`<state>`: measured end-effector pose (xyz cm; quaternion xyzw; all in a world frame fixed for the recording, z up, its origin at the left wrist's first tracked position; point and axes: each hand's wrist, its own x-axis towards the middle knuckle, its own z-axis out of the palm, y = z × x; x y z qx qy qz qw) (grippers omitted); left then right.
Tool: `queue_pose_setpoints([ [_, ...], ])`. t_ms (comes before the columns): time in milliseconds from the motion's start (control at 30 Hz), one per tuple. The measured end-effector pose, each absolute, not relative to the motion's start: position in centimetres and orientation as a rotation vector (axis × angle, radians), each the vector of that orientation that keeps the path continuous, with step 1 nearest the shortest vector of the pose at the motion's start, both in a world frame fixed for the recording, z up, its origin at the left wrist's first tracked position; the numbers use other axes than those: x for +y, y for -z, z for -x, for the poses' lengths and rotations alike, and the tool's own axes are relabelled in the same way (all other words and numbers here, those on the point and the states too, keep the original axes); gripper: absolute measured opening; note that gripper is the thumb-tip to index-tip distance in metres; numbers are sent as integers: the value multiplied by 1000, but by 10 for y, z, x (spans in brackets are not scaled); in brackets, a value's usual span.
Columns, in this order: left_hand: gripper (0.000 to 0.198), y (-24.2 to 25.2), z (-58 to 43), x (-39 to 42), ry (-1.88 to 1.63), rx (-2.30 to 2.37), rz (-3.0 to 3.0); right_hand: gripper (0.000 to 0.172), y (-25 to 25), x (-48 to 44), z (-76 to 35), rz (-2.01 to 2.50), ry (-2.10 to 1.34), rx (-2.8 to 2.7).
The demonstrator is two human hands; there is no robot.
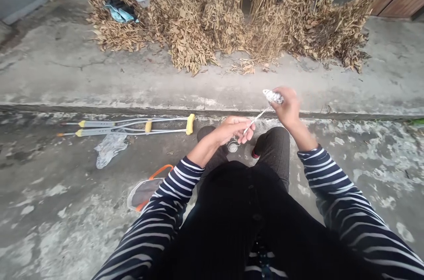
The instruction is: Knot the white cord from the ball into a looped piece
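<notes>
In my right hand [287, 105] is a small bundle of white cord [273, 96], held in front of me at the upper right. A straight length of the cord [260, 115] runs down and left from the bundle to my left hand [233, 128], whose fingers pinch it. Below my left hand, between my knees, a small round pale item [232, 145] shows in part; its kind is unclear. Dark trousers [274, 152] and a bit of red shoe [255, 153] lie beneath the hands.
Crutches [132, 127] with yellow pads lie on the concrete to the left, beside a crumpled clear plastic bag [111, 147]. Nearer stands a bag with orange handles [144, 192]. Beyond a low step [132, 90], dried plant bundles [198, 28] lean on the wall, with blue cloth [122, 11] among them.
</notes>
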<state>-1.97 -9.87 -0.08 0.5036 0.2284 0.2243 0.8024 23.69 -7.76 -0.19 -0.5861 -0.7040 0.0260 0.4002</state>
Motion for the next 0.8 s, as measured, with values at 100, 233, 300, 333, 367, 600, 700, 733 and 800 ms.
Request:
queue_pose_setpoints([
  [100,36,-1,21,-95,-532,542,-1093,29,18,-84,-231,1438,-146,-1921],
  [233,37,20,28,-85,-513,612,-1107,25,3,-82,-233,1475,-130,-1686],
  [300,37,37,32,-80,-458,693,-1124,30,-18,-78,-238,1452,-144,-1486],
  [333,36,46,32,-77,-444,774,-1146,34,-30,-77,-239,1409,-171,-1435],
  [367,33,52,30,-73,-446,877,-1182,38,-42,-77,-238,1357,-210,-1422],
  [600,44,28,-19,-45,-1012,857,-1291,42,-80,-92,-193,1228,-545,-1559],
  [700,32,4,-36,-44,-1053,708,-1222,41,-77,-88,-185,1232,-688,-1536],
  [733,26,-1,-39,-46,-1038,704,-1209,42,-76,-85,-186,1219,-734,-1516],
  [800,22,-5,-41,-51,-1004,703,-1202,44,-75,-81,-190,1188,-824,-1462],
])
